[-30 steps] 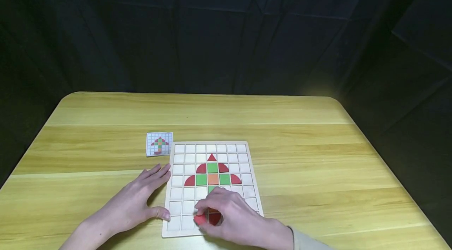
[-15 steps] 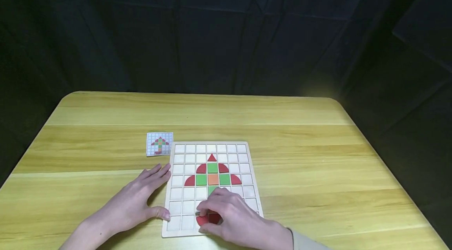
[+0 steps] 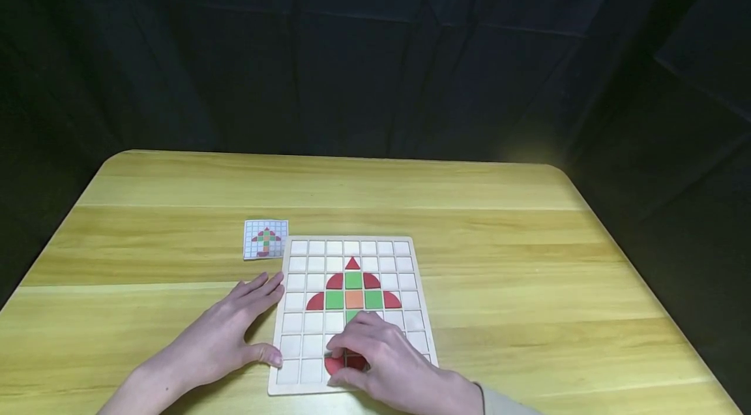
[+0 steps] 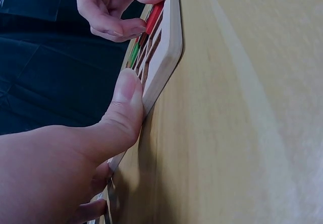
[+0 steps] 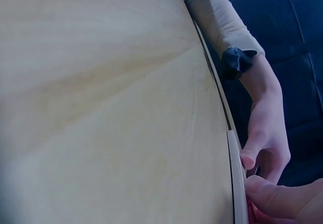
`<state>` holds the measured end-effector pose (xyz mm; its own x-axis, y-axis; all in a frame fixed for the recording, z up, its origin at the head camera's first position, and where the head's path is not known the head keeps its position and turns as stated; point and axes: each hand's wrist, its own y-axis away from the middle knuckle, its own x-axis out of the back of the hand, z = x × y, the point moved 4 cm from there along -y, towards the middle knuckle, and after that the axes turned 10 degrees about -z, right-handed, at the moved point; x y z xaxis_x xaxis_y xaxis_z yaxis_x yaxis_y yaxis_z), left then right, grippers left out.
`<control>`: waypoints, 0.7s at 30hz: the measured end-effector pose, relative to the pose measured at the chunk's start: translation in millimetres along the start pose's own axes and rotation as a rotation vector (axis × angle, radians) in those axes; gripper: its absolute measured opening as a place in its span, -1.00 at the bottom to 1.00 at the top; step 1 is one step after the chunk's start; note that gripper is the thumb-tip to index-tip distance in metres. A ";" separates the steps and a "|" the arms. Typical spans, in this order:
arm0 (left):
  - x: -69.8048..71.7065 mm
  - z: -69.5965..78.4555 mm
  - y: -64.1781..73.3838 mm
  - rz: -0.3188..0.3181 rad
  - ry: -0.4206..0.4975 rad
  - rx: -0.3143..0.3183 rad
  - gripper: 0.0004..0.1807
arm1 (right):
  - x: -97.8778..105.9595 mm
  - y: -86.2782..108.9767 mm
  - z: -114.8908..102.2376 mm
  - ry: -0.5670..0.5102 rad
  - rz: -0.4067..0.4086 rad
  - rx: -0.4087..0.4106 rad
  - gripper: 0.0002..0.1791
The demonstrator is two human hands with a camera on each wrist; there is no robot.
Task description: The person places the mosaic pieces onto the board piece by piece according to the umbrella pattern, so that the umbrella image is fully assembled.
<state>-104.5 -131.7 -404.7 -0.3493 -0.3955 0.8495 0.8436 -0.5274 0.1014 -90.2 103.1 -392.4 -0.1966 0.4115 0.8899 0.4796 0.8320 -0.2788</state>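
Note:
The grid board [image 3: 291,372] lies on the table, holding red, green and orange flat tiles in an arrow-like pattern. In its bottom row, my right hand [image 3: 393,363] pinches a red quarter-circle tile [image 3: 335,365] between thumb and fingers. That tile sits in its cell beside a darker red tile [image 3: 355,361], partly covered by the hand. My left hand [image 3: 220,330] rests along the board's left edge with fingers extended. In the left wrist view the left thumb [image 4: 126,90] presses the board's rim [image 4: 164,65], and the right fingertips are at the red tile [image 4: 154,18].
A small card [image 3: 266,239] printed with a similar coloured pattern lies at the board's upper left corner. The wooden table [image 3: 528,285] extends around the board. Dark cloth [image 3: 352,76] hangs behind it.
The red quarter-circle tile has shifted slightly right and down from a raised position into its bottom-row cell, my right fingertips moving with it. My left hand has stayed still.

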 end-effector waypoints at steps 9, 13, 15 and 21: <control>0.8 1.2 -0.1 0.001 -0.011 -0.005 0.16 | -3.2 1.5 1.2 -0.061 -0.001 -0.042 -0.75; 0.4 1.2 -0.3 0.000 -0.011 -0.008 0.16 | -2.4 1.8 1.3 -0.070 0.019 -0.024 -0.76; 0.1 0.9 -0.2 0.000 -0.011 -0.008 0.16 | -0.7 1.6 1.2 -0.057 0.051 0.007 -0.78; -1.0 -0.1 0.9 -0.002 -0.005 -0.002 0.16 | 5.0 -0.2 2.5 -0.061 0.130 0.056 -0.80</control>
<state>-103.4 -131.9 -405.5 -0.3485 -0.3907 0.8520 0.8422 -0.5294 0.1018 -93.4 106.0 -388.8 -0.1887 0.5379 0.8216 0.4563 0.7889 -0.4117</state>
